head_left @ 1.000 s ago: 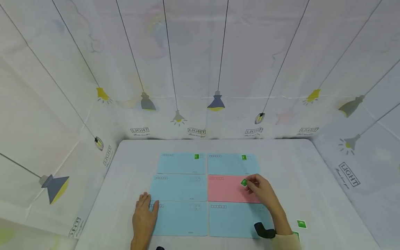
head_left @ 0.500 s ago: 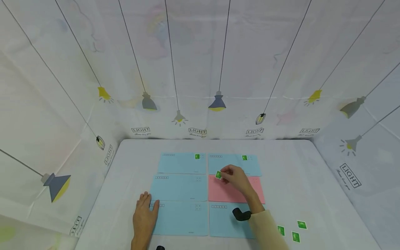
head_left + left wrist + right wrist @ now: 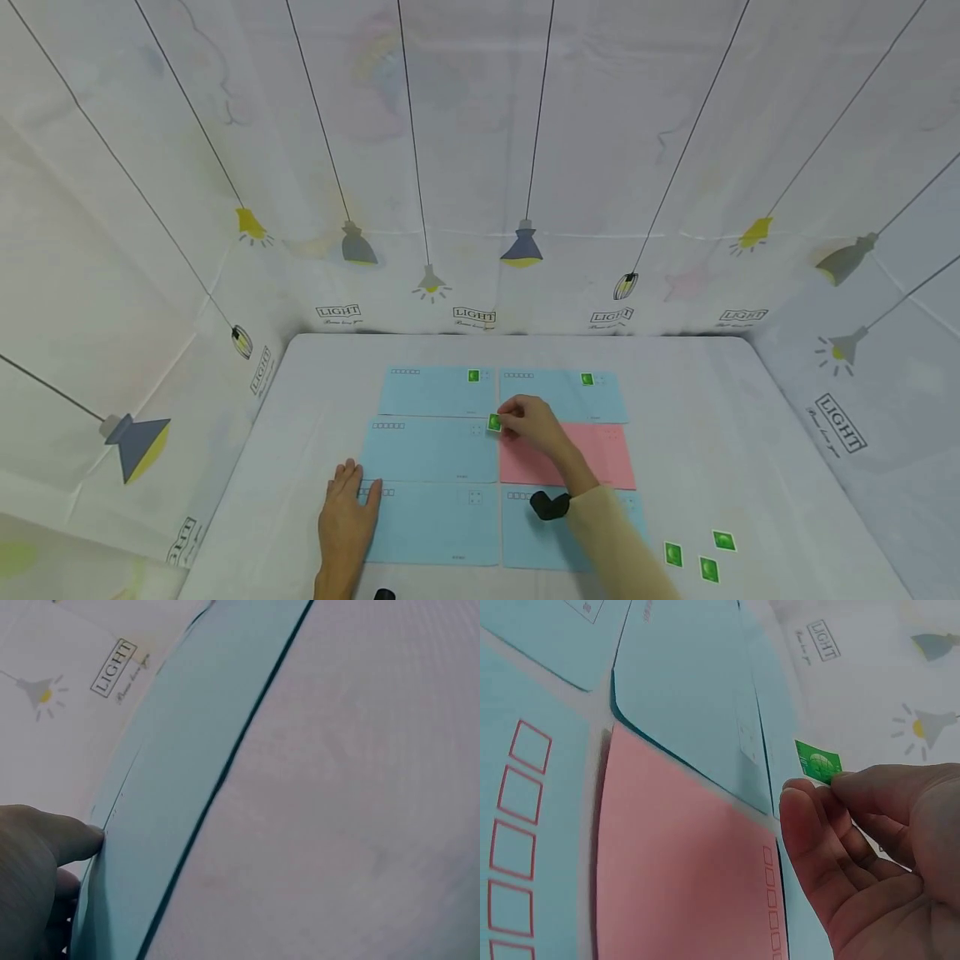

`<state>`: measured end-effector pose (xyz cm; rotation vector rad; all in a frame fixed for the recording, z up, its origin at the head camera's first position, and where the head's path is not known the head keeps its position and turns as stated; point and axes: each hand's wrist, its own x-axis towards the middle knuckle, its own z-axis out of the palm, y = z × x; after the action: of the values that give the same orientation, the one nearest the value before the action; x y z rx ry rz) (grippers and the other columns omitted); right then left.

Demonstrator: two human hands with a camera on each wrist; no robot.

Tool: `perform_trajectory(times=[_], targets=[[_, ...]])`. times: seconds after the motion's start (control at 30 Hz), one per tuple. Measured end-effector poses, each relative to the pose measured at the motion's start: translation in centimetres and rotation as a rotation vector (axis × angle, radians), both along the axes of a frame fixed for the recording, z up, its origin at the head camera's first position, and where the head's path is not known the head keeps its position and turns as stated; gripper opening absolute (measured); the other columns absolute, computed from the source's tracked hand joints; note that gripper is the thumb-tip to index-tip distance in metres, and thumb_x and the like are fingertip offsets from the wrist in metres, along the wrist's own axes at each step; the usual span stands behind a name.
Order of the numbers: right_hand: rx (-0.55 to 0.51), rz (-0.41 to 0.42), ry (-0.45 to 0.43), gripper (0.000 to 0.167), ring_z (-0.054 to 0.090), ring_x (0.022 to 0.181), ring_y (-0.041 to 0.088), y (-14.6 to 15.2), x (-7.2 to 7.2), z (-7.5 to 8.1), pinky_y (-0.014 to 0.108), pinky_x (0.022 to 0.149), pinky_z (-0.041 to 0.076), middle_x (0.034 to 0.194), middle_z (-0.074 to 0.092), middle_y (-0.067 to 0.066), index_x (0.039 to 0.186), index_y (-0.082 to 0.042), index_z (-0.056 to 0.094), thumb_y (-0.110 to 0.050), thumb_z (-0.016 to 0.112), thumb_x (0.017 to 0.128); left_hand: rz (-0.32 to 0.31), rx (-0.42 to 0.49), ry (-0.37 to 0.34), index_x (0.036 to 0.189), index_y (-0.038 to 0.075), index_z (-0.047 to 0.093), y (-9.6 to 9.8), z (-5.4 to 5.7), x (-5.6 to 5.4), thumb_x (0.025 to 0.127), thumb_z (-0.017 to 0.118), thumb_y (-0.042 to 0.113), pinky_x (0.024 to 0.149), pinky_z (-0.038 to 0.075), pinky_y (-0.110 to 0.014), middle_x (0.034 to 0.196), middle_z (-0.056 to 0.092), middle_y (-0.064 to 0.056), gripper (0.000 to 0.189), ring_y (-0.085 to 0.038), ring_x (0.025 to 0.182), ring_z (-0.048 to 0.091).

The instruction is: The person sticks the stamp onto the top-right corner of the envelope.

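My right hand (image 3: 534, 427) pinches a small green postage stamp (image 3: 494, 422) between thumb and fingertips. In the head view the stamp overlaps the seam between the middle-left blue envelope (image 3: 427, 454) and the pink envelope (image 3: 600, 457), near their upper edges. The right wrist view shows the stamp (image 3: 814, 759) tilted, jutting from the thumb tip. With fingers extended, my left hand (image 3: 347, 517) rests at the left edge of the lower-left blue envelope (image 3: 431, 529). Its thumb touches that envelope's upper left part; the left wrist view shows the thumb (image 3: 79, 834) on blue paper.
Two blue envelopes at the back carry green stamps (image 3: 473, 376) near their upper right corners. Under my right forearm lies another blue envelope (image 3: 528, 537), partly covered. Three loose stamps (image 3: 708, 569) lie at the right on the white table (image 3: 712, 442). A printed curtain (image 3: 465, 150) stands behind.
My right hand has carried the stamp leftward across the pink envelope to the seam with the middle-left blue one. Its forearm now uncovers the loose stamps at right. My left hand stays put.
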<state>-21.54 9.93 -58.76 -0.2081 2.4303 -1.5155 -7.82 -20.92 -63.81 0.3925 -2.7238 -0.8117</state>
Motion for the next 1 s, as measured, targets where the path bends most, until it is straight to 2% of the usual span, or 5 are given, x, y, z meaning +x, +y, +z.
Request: perform_trajectory(times=[0.2, 0.63, 1.0], targets=[[0.025, 0.011, -0.012, 0.014, 0.068, 0.069, 0.017, -1.8, -0.3, -0.3, 0.028, 0.064, 0.058, 0.082, 0.071, 0.009, 0.103, -0.004, 0.067, -0.016, 0.065, 0.097, 0.008, 0.002, -0.005, 0.128, -0.011, 0.061, 0.0, 0.0, 0.0, 0.09, 0.074, 0.022, 0.12, 0.033, -0.056, 0.143, 0.053, -0.027, 0.052, -0.042, 0.14, 0.046], [0.083, 0.088, 0.029, 0.013, 0.066, 0.068, 0.018, -4.5, -1.0, -0.8, 0.027, 0.06, 0.055, 0.082, 0.069, 0.008, 0.104, -0.005, 0.067, -0.016, 0.065, 0.098, 0.008, 0.026, 0.014, 0.128, -0.011, 0.061, -0.1, 0.4, 0.1, 0.09, 0.075, 0.022, 0.12, 0.032, -0.056, 0.143, 0.053, -0.028, 0.052, -0.042, 0.141, 0.045], [0.135, 0.103, 0.038, 0.011, 0.062, 0.064, 0.011, -5.7, -1.1, -1.8, 0.025, 0.058, 0.052, 0.08, 0.067, 0.003, 0.102, -0.006, 0.069, -0.016, 0.064, 0.098, 0.013, 0.029, 0.021, 0.126, -0.011, 0.062, 0.0, 0.3, 0.0, 0.089, 0.076, 0.021, 0.119, 0.034, -0.056, 0.142, 0.054, -0.027, 0.051, -0.041, 0.14, 0.046]])
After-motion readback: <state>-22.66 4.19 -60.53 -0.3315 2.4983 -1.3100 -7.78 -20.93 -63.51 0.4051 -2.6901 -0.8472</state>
